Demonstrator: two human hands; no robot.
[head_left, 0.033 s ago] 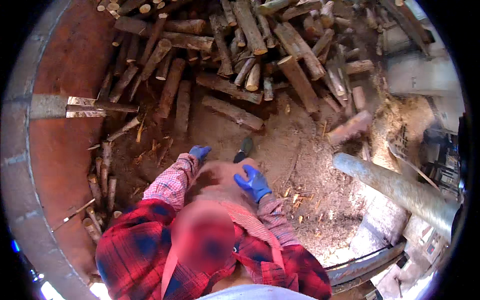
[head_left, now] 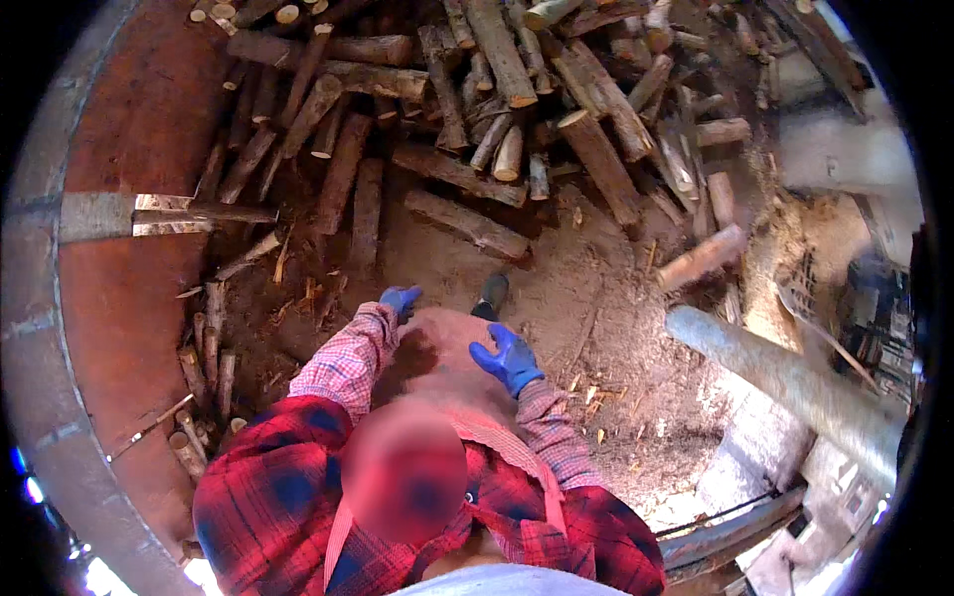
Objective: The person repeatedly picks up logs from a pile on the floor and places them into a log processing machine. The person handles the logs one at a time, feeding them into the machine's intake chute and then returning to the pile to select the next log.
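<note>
My left hand [head_left: 400, 301], in a blue glove, hangs beside the pinkish apron [head_left: 452, 353] with its fingers partly stretched out and nothing visible in it. On the apron's other side is my right hand [head_left: 509, 360], also blue-gloved, open with thumb and fingers apart. One dark shoe [head_left: 490, 296] shows between the hands on the dirt floor. Closest ahead of them, a bark-covered log [head_left: 469, 224] lies slantwise on the ground. A shorter reddish log [head_left: 702, 258] rests farther right, its pale cut end toward the lower left.
A large heap of logs [head_left: 497, 50] spreads across the far side. Several thin logs [head_left: 214, 333] stand along the rusty metal wall [head_left: 129, 318] at left. A thick metal pipe [head_left: 775, 372] juts in from the right, above the chip-strewn floor [head_left: 636, 387].
The reddish log at right was smeared by motion and now looks sharp. The whole view has shifted slightly; my hands keep nearly the same pose.
</note>
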